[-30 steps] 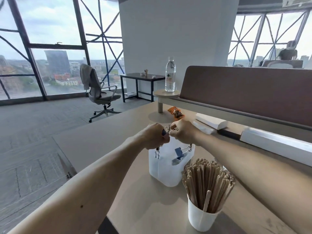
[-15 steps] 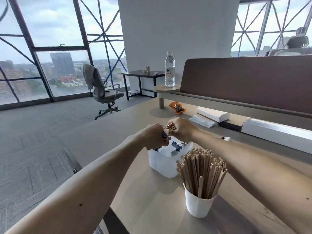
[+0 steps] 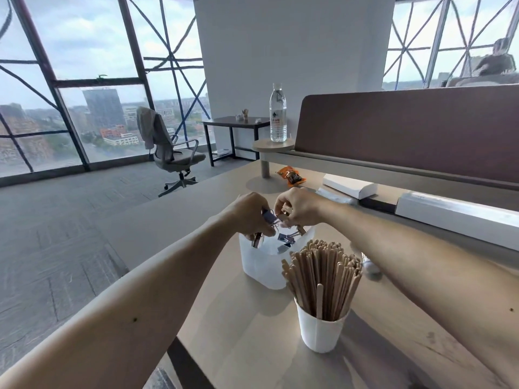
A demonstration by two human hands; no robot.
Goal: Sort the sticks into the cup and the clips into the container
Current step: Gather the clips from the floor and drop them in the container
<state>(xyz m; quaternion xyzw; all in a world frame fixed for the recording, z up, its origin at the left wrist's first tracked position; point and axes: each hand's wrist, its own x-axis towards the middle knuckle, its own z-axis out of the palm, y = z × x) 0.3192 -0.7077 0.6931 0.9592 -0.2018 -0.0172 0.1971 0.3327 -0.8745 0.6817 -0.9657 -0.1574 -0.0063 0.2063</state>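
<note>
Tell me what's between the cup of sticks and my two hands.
The translucent container, clips inside, stands there: behind the cup, below the left hand and right hand. Head view shows it.

Bright daylight from windows (image 3: 92, 43); edges curve.

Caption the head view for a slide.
Left hand and right hand grip binder clips above the translucent container; wooden sticks fill the white cup beside it.

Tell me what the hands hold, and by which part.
Left hand grips a blue clip by its body; right hand pinches at its wire handles, exact hold unclear.
</note>
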